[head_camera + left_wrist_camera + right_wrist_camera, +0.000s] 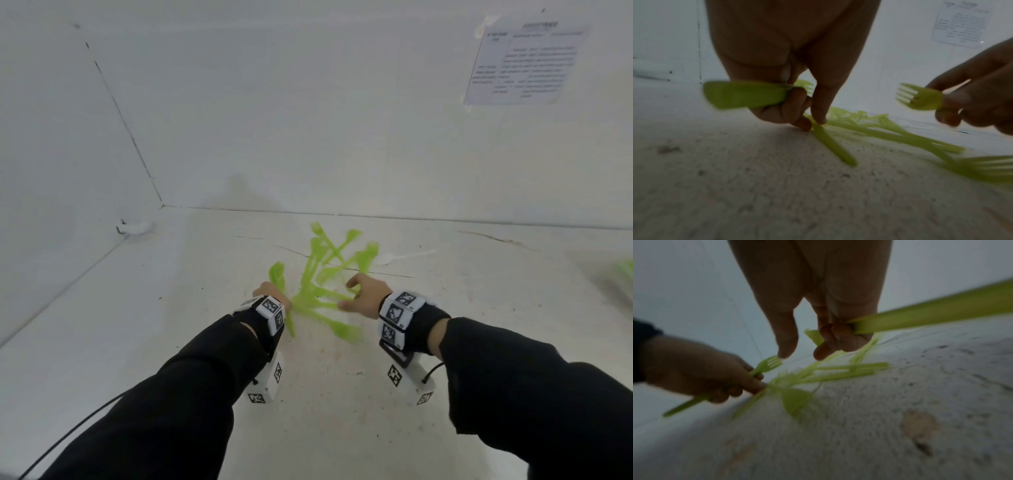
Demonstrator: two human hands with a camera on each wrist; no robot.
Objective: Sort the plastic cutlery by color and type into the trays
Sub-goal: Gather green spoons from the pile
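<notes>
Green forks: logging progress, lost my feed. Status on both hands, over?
Left hand holds green forks, index fingertip on another. Right hand grips a fork. Loose fork pile between them, tangled. No trays visible.

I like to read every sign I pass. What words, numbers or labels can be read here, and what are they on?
White printed paper sheet taped to the wall: a bold heading and several lines of text, all too blurred to read in any view.
Black-and-white square pattern tags on the wrist bands: patterns only; the tiny marks beside them are too small to read.
Green plastic forks: no lettering visible.
</notes>
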